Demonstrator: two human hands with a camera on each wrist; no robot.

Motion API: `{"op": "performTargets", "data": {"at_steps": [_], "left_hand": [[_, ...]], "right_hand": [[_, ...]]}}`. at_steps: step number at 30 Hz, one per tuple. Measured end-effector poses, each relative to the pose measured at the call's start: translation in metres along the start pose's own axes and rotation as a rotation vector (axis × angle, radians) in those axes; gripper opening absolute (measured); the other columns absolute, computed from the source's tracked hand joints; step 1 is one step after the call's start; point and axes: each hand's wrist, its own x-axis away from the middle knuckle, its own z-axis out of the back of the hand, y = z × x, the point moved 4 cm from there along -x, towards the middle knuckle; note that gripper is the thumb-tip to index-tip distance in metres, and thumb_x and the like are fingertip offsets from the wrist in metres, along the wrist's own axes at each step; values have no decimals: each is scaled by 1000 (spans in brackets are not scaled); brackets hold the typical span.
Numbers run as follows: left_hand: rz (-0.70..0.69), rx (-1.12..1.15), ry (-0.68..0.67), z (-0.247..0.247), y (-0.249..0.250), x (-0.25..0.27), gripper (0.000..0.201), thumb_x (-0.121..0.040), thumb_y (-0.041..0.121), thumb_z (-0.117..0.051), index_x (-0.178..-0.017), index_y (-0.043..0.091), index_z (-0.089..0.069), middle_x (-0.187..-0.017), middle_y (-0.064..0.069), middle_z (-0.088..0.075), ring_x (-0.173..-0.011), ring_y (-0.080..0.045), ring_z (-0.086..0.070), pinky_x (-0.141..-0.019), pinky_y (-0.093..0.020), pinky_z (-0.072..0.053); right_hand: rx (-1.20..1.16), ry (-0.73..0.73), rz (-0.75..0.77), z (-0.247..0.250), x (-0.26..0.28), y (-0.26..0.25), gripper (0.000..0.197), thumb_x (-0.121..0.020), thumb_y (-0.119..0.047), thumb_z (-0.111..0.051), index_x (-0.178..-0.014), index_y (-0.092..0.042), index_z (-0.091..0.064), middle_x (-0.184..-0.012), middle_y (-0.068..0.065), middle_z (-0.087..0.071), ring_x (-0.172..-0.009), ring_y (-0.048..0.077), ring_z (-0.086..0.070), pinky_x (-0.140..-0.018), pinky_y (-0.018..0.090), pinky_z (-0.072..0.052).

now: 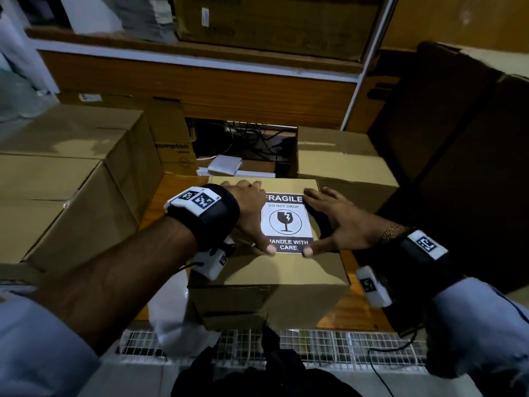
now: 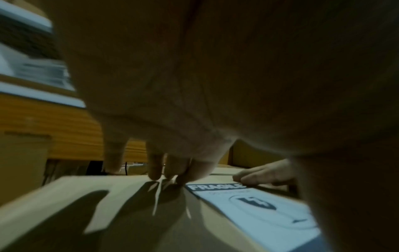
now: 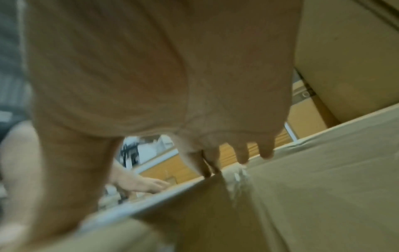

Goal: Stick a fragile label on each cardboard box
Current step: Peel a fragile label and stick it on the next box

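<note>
A brown cardboard box (image 1: pixel 280 267) stands in front of me on a wooden table. On its top lies a white and black fragile label (image 1: pixel 286 222) with a broken-glass sign. My left hand (image 1: pixel 252 213) lies flat along the label's left edge, fingers straight, thumb on the lower left corner. My right hand (image 1: pixel 329 222) lies flat along the right edge, thumb on the lower right corner. In the left wrist view the label (image 2: pixel 259 209) shows beside my fingertips (image 2: pixel 155 172). The right wrist view is blurred; my right hand's fingers (image 3: pixel 241 153) touch the box top (image 3: pixel 313 187).
Stacked cardboard boxes (image 1: pixel 57 179) stand to the left, and another box (image 1: pixel 340 159) behind right. A dark flattened carton (image 1: pixel 458 138) leans at the right. Cables and a white device (image 1: pixel 226 164) sit behind the box. A white bag (image 1: pixel 171 316) and a wire grille (image 1: pixel 315 348) lie near me.
</note>
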Motion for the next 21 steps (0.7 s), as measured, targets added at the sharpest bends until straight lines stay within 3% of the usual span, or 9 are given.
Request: {"op": "performTargets", "data": {"at_steps": [2,3,5,7,11,14,17,19,21], "left_hand": [[-69,54,91,4,5,0,95,-76,77,-69,-154,31,-40,-168,-4,-24,-146,-31,-33,-115,-53,-34],[-92,62,122,4,7,-1,83,-82,74,-66,-152,35,-44,-170,-2,-20,-147,-31,-32,-115,-53,-34],[-92,17,144,5,10,-4,72,-84,71,-65,-148,40,-51,-170,1,-21,-145,-31,-35,-112,-52,-35],[-80,-63,123,3,14,-6,72,-85,72,-65,-147,39,-51,-167,1,-25,-141,-31,-38,-109,-53,-37],[-59,-98,71,-1,17,-10,84,-82,75,-63,-150,29,-44,-160,-2,-33,-139,-30,-39,-109,-57,-36],[-8,-83,14,-3,10,-11,111,-71,86,-64,-156,22,-31,-162,-6,-29,-143,-31,-33,-112,-56,-33],[13,-44,-50,-2,3,-2,130,-60,87,-72,-159,21,-20,-165,-10,-22,-149,-32,-26,-118,-52,-30],[4,13,-43,1,1,3,130,-59,83,-77,-160,23,-20,-166,-10,-21,-150,-32,-26,-120,-50,-30],[-24,47,6,3,1,4,117,-68,80,-74,-160,27,-25,-168,-7,-20,-148,-32,-30,-118,-50,-33]], "right_hand": [[-119,196,70,7,-1,-5,82,-80,-57,-82,-151,-31,-52,-164,-6,-38,-150,18,-29,-126,46,-23],[-171,310,123,8,-1,-6,58,-84,-48,-83,-136,-28,-67,-151,-5,-55,-139,16,-46,-120,47,-37],[-148,413,194,1,-4,-6,30,-86,-39,-81,-112,-27,-79,-128,-7,-71,-116,15,-62,-101,45,-51],[-64,399,194,-11,-8,-4,35,-84,-50,-72,-112,-30,-78,-130,-11,-69,-118,18,-59,-100,47,-49],[16,270,118,-12,-11,2,76,-75,-72,-54,-137,-29,-62,-151,-11,-52,-143,22,-39,-113,56,-38],[-2,125,78,-10,-9,5,101,-75,-77,-62,-160,-28,-35,-167,-12,-27,-155,20,-17,-123,58,-24],[-38,-5,47,-8,-4,6,118,-75,-73,-76,-166,-30,-13,-172,-17,-6,-157,12,0,-125,52,-10],[-126,60,48,-6,-1,5,111,-74,-66,-81,-163,-32,-26,-170,-15,-18,-155,13,-10,-125,47,-12],[-239,272,85,-5,0,4,77,-79,-53,-85,-147,-30,-56,-156,-11,-48,-144,12,-37,-124,48,-30]]}}
